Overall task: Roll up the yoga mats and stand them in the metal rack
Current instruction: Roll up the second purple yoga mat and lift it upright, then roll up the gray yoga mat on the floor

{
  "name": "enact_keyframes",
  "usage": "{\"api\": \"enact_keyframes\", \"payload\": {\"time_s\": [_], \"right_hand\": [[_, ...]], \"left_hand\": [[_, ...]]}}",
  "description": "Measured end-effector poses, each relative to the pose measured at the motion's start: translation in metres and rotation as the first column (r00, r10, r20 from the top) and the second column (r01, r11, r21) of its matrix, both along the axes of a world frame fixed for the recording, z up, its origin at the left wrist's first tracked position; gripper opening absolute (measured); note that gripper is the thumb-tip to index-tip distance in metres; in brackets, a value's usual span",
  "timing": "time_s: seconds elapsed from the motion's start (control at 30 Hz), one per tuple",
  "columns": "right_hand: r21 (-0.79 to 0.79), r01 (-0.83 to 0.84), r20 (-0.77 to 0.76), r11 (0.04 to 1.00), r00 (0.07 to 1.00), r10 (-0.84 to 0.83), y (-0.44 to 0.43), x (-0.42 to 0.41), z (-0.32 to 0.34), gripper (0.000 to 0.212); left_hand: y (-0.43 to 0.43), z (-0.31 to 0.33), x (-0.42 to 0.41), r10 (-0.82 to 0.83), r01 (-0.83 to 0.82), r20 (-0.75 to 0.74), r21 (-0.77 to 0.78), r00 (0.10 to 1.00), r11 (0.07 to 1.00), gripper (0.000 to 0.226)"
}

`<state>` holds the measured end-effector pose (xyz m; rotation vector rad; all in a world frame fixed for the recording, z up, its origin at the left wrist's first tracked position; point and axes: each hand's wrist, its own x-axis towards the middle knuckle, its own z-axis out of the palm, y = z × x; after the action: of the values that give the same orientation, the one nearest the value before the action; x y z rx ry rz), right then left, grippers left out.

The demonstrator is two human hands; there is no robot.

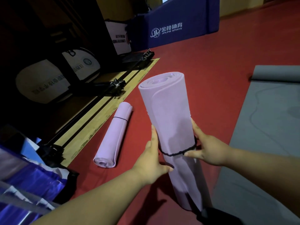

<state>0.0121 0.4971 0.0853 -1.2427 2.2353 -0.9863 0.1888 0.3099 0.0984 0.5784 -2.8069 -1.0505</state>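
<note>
Rolled mat (168,114) partly hides fingers (195,127) of right hand (209,150).

Centre: upright lilac roll (168,111), held by left hand (151,161) and right hand (209,148), blocks the middle.
Left of centre: second lilac roll (113,135) lies on the red floor (203,62); a bare strip runs between the rolls.
Far left: black metal frame (113,88) and white bags (42,82) close this side.
Right: grey mat (267,127) lies flat, open above.
Ahead: bare floor up to the blue pad (175,17).

Held rolled mat (168,114) lilac, black band (178,152); floor (219,51) red; flat mat (267,127) grey.
</note>
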Motion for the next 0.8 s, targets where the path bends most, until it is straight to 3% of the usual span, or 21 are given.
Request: {"api": "enact_keyframes", "payload": {"time_s": [0.2, 0.3, 0.4, 0.47, 0.53, 0.63, 0.8], "right_hand": [[-0.048, 0.093, 0.042, 0.994, 0.995, -0.091, -0.024, 0.003, 0.028, 0.125], [-0.15, 0.269, 0.033, 0.951, 0.963, -0.267, -0.059, -0.005, 0.051, 0.121], [-0.27, 0.424, 0.31, 0.864, 0.888, -0.339, -0.097, -0.016, 0.065, 0.119], [-0.249, 0.427, 0.32, 0.87, 0.883, -0.342, -0.108, -0.023, 0.066, 0.102], [-0.171, 0.404, 0.214, 0.899, 0.906, -0.366, -0.105, -0.03, 0.059, 0.087], [0.094, 0.292, -0.019, 0.952, 0.957, -0.291, -0.084, -0.037, 0.037, 0.076], [0.533, 0.071, -0.034, 0.843, 0.997, -0.062, -0.022, -0.027, 0.01, 0.081]], "left_hand": [[-0.02, 0.016, -0.023, 0.015, -0.013, -0.088, 0.021, 0.996, 1.0, 0.163], [-0.053, 0.044, -0.043, 0.037, -0.04, -0.209, -0.006, 0.977, 0.999, 0.154], [-0.076, 0.069, -0.051, 0.279, -0.256, -0.324, 0.11, 0.904, 0.96, 0.133], [-0.084, 0.069, -0.05, 0.429, -0.417, -0.309, 0.106, 0.849, 0.903, 0.116], [-0.088, 0.055, -0.047, 0.453, -0.446, -0.238, 0.085, 0.859, 0.891, 0.104], [-0.081, 0.032, -0.047, 0.285, -0.287, -0.086, -0.013, 0.955, 0.958, 0.098], [-0.032, 0.009, -0.056, 0.023, -0.016, 0.122, -0.059, 0.992, 0.998, 0.081]]}}
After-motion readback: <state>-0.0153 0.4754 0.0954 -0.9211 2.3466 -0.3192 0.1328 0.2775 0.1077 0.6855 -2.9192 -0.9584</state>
